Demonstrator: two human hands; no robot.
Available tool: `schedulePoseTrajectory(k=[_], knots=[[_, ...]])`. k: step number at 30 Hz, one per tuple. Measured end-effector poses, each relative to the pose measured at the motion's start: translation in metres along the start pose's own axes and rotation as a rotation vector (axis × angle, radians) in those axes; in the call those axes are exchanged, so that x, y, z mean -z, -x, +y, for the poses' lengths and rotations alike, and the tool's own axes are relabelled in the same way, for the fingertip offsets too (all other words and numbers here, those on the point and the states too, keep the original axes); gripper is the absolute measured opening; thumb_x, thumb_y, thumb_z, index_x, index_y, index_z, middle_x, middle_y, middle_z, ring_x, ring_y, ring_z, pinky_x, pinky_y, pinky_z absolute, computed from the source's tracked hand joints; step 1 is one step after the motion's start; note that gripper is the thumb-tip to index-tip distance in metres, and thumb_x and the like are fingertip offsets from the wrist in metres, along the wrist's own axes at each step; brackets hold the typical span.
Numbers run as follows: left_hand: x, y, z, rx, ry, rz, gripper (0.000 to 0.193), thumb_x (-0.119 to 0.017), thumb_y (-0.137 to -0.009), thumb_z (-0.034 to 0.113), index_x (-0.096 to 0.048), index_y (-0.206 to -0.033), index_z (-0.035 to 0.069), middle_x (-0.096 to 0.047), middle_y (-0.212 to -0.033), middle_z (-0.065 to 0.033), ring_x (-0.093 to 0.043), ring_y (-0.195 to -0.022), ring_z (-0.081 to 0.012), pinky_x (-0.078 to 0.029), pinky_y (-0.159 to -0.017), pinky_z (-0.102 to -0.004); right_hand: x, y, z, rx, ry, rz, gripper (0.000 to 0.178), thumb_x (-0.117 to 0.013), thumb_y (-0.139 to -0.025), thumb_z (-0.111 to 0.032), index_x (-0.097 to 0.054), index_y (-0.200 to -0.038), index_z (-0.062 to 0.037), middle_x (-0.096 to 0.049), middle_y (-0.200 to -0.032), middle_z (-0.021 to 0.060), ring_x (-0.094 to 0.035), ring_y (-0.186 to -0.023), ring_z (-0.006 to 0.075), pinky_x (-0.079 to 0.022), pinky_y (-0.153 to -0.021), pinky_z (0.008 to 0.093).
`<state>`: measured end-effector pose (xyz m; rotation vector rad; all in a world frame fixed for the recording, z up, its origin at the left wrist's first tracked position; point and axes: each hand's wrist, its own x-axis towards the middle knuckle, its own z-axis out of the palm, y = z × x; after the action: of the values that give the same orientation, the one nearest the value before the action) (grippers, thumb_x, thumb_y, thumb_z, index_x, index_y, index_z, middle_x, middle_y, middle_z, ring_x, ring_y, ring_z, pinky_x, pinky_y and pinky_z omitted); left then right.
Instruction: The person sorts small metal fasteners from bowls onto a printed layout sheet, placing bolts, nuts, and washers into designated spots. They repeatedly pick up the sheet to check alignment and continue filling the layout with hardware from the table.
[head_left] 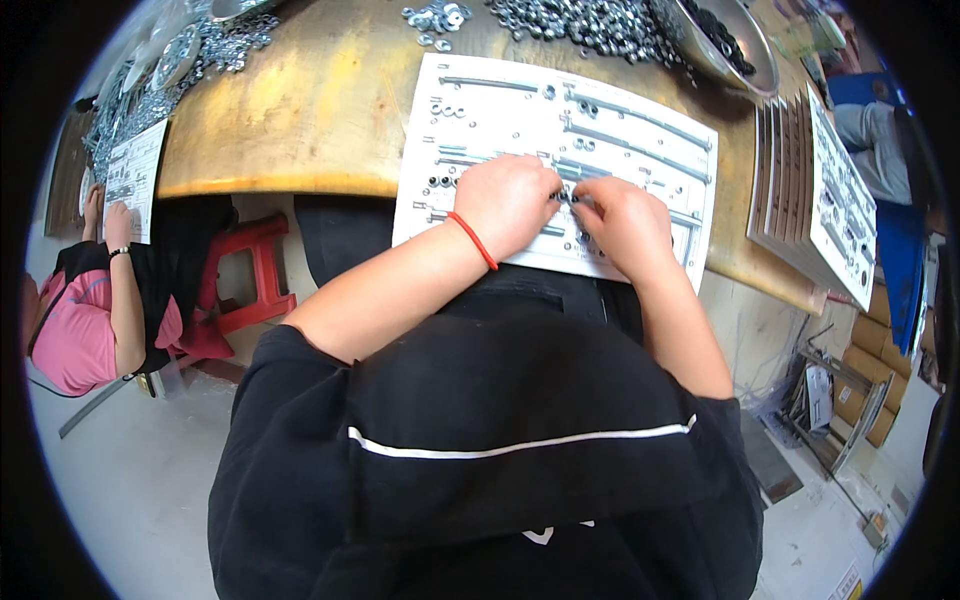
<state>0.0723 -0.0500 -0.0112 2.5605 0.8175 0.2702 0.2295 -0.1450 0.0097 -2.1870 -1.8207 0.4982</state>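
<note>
A white card point(490, 112) printed with outlines lies tilted at the table's front edge. Long grey bolts point(640, 112) and several small nuts and washers point(447, 111) sit on it in rows. My left hand point(508, 203), with a red cord at the wrist, rests over the card's middle with its fingers pinched. Close beside it, my right hand point(630, 225) is pinched too, thumb and forefinger together. Small dark nuts point(563, 197) show at the fingertips of both hands, partly hidden by the fingers. Dark nuts point(440, 182) also lie left of my left hand.
A pile of loose nuts point(590, 28) and a metal bowl point(760, 60) of dark parts stand at the back. Stacked cards point(840, 200) stand on the right. Far left, a person in pink point(85, 325) works at another card, by a red stool point(262, 275).
</note>
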Motion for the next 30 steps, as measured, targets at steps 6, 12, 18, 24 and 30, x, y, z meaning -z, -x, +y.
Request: schedulePoseTrajectory(k=[6, 12, 18, 24, 30], knots=[[0.015, 0.012, -0.014, -0.038, 0.176, 0.304, 0.023, -0.078, -0.071, 0.026, -0.072, -0.090, 0.014, -0.064, -0.078, -0.0035, -0.063, -0.074, -0.0227, -0.052, -0.064, -0.0347, 0.010, -0.006, -0.006, 0.015, -0.148, 0.083, 0.024, -0.075, -0.075, -0.013, -0.071, -0.099, -0.0096, -0.064, -0.074, 0.0074, -0.061, -0.067, 0.0226, -0.048, -0.062, 0.0337], [0.051, 0.032, -0.102, 0.394, 0.320, 0.449, 0.024, -0.078, -0.077, 0.023, -0.073, -0.096, 0.008, -0.056, -0.065, -0.0039, -0.054, -0.057, -0.0142, -0.045, -0.055, -0.0290, 0.031, -0.089, -0.021, 0.140, -0.126, 0.105, 0.020, -0.068, -0.083, -0.015, -0.070, -0.102, -0.0090, -0.064, -0.092, 0.0101, -0.064, -0.083, 0.0281, -0.050, -0.075, 0.0388], [0.039, 0.036, -0.143, 0.474, 0.157, 0.522, 0.018, -0.070, -0.080, 0.026, -0.072, -0.091, 0.011, -0.065, -0.075, -0.0061, -0.063, -0.068, -0.0227, -0.050, -0.062, -0.0353, -0.009, -0.207, -0.040, 0.258, -0.018, -0.001, 0.028, -0.062, -0.085, -0.015, -0.069, -0.111, -0.0065, -0.066, -0.106, 0.0147, -0.064, -0.092, 0.0310, -0.051, -0.085, 0.0386], [0.036, 0.038, -0.135, 0.411, 0.148, 0.604, 0.008, -0.070, -0.079, 0.020, -0.072, -0.082, 0.012, -0.064, -0.072, -0.0048, -0.062, -0.063, -0.0227, -0.048, -0.057, -0.0337, -0.037, -0.269, -0.070, 0.321, 0.032, -0.020, 0.017, -0.069, -0.071, -0.019, -0.073, -0.084, -0.0080, -0.070, -0.087, 0.0178, -0.067, -0.083, 0.0346, -0.053, -0.076, 0.0439], [0.032, 0.036, -0.136, 0.380, 0.149, 0.612, 0.006, -0.069, -0.080, 0.018, -0.071, -0.080, 0.013, -0.061, -0.068, -0.0037, -0.059, -0.062, -0.0219, -0.047, -0.056, -0.0340, -0.042, -0.284, -0.079, 0.442, 0.041, -0.043, 0.013, -0.063, -0.075, -0.015, -0.070, -0.081, -0.0064, -0.068, -0.080, 0.0179, -0.066, -0.080, 0.0372, -0.052, -0.072, 0.0472]])
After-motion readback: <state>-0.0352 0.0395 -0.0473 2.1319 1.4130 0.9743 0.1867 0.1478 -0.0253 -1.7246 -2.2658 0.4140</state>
